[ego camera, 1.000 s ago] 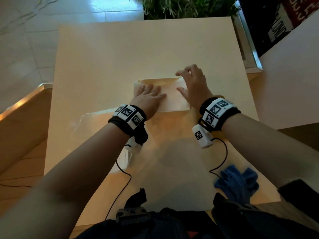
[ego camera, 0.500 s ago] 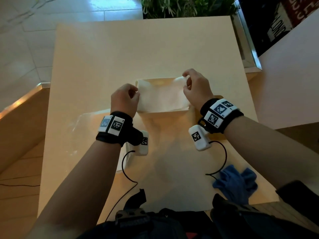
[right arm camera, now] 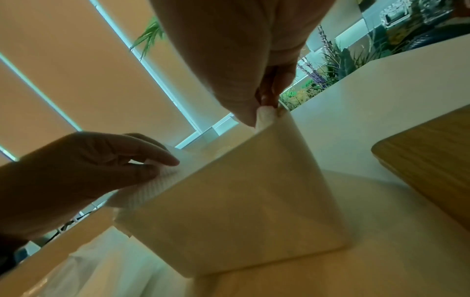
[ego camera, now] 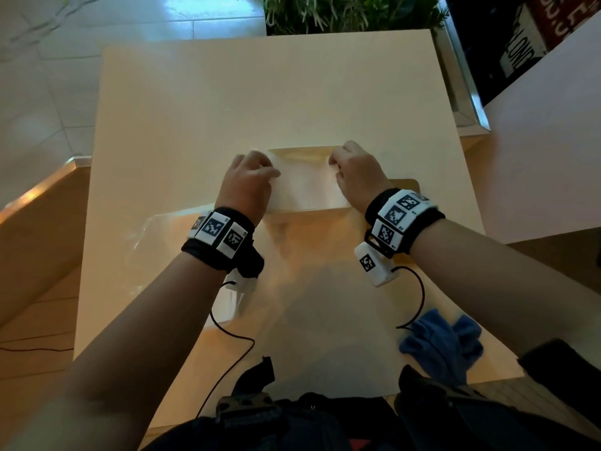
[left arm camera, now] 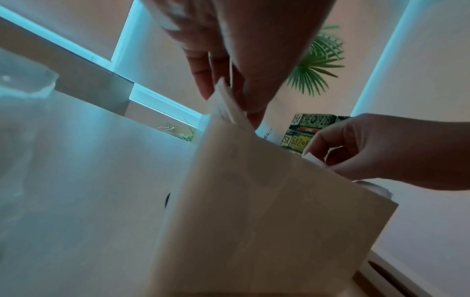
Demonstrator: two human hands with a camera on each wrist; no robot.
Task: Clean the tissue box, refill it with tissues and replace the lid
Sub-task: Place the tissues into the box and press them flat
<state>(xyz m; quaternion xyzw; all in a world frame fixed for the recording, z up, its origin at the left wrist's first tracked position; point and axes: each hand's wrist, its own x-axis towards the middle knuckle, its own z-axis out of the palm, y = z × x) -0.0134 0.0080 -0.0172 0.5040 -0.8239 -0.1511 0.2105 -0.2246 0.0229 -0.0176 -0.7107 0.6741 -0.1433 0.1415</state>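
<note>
both hands pinch tissues over the box on a pale table by plants.

Your left hand, flat on the tissues a second ago, now pinches their left end at the tissue box rim. Your right hand has curled from spread fingers to pinch the right end.
</note>
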